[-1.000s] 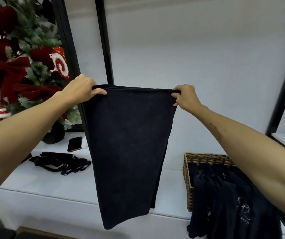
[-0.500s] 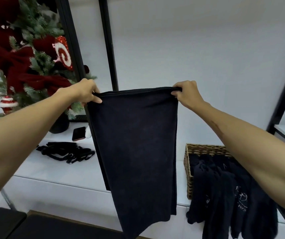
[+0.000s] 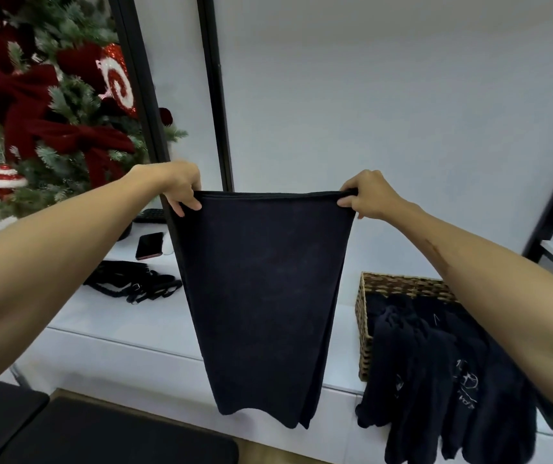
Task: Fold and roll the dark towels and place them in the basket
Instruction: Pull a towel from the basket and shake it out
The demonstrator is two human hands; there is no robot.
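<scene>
Both hands up mid-frame: left hand (image 3: 181, 187) and right hand (image 3: 367, 195) each pinched closed on top corner of dark towel (image 3: 261, 296), hanging doubled, clear of white shelf (image 3: 134, 316). Risk: layers skew if one pinch slips; hem may brush counter. Basket (image 3: 398, 284) lower right, dark towels spilling over front. Phone (image 3: 149, 245), black straps (image 3: 134, 284) left; Christmas tree (image 3: 44, 105) upper left; white wall.

Both forearms bare, no sleeves, watch or rings.
</scene>
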